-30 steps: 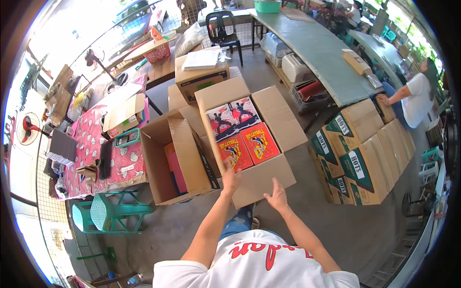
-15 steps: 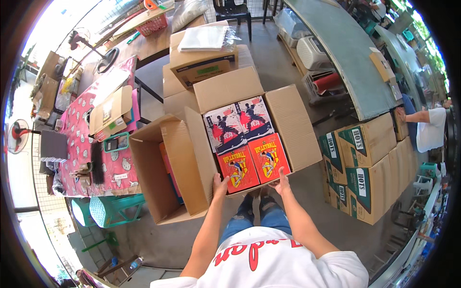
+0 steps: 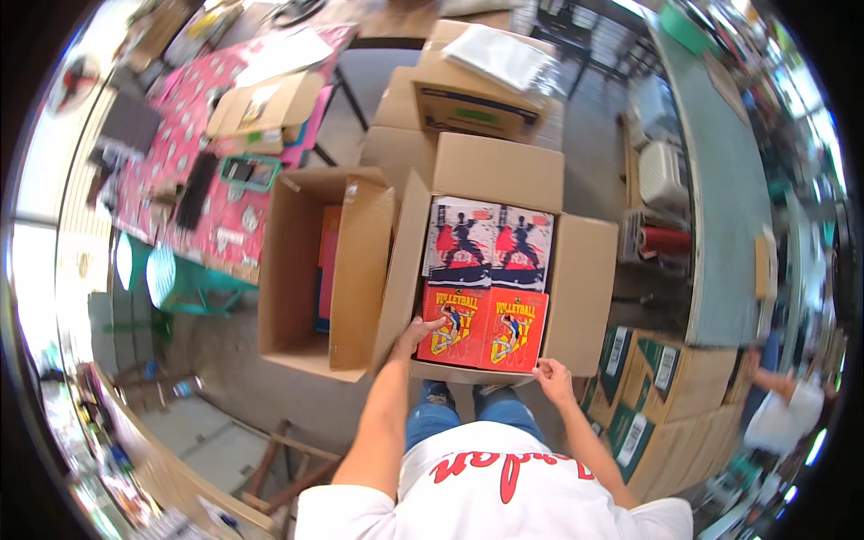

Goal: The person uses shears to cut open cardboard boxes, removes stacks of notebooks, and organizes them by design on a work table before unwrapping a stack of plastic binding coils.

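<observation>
An opened cardboard box (image 3: pixel 583 297) stands in front of me with its flaps spread. Packed in it are two red notebooks with a volleyball player, the nearer left one (image 3: pixel 441 346) and the nearer right one (image 3: pixel 515 346). Beyond them lie white and navy notebooks (image 3: pixel 461 236) with a dark figure. At the near left edge my left hand (image 3: pixel 416 335) is closed on the box wall, a digit reaching over the left red notebook; its other fingers are partly hidden. My right hand (image 3: pixel 554 380) pinches the box's near right corner.
A second open carton (image 3: pixel 295 306) with colourful flat items stands on the left. Behind is a closed carton (image 3: pixel 477 112) bearing a clear plastic pack (image 3: pixel 499 56). Stacked green-marked cartons (image 3: pixel 688 369) stand at right, near another person (image 3: pixel 783 409). A pink-covered table (image 3: pixel 180 135) is far left.
My view has turned, and the box now sits squarer before me. My left hand's digit reaches further over the red notebook; my right hand has gone from spread fingers to a pinch at the corner.
</observation>
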The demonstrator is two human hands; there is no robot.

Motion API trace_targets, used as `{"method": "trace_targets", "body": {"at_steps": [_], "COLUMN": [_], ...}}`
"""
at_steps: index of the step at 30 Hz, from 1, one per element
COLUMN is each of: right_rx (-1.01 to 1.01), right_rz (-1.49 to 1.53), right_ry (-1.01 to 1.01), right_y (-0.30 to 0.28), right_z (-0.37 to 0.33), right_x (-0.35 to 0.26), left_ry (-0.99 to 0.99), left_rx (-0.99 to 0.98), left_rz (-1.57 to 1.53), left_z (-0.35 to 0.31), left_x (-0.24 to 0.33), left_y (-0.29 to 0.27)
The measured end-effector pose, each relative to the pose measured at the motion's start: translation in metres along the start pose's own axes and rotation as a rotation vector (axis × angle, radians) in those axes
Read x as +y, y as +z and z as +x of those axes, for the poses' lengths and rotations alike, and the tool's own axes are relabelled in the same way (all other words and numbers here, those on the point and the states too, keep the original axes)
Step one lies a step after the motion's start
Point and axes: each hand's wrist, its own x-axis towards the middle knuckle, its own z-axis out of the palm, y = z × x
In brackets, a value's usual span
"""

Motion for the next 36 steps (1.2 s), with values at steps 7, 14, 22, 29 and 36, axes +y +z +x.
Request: {"method": "trace_targets", "body": {"at_steps": [7, 14, 22, 29, 36], "right_rx": [0.371, 0.377, 0.292, 0.351, 0.495], "right_rz": [-0.22, -0.321, -0.32, -0.355, -0.281], "right_ry": [-0.299, 0.012, 0.082, -0.008, -0.338], "right_y": [0.017, 0.03, 0.031, 0.035, 0.05], "right_z": [0.065, 0.102, 0.096, 0.095, 0.058], "right_x": [-0.032, -0.051, -0.072, -0.063, -0.063], "left_ry": [0.239, 0.623, 0.608, 0.357, 0.315], "left_rx": [-0.12, 0.249, 0.733, 0.445, 0.568], "left_rz": [0.185, 0.466, 0.621, 0.38, 0.428], "left_z": [-0.029, -0.022, -0.031, -0.013, -0.103], "left_x": [0.009, -0.021, -0.004, 0.005, 0.038], "left_y": [0.004, 0.015, 0.07, 0.013, 0.038]}}
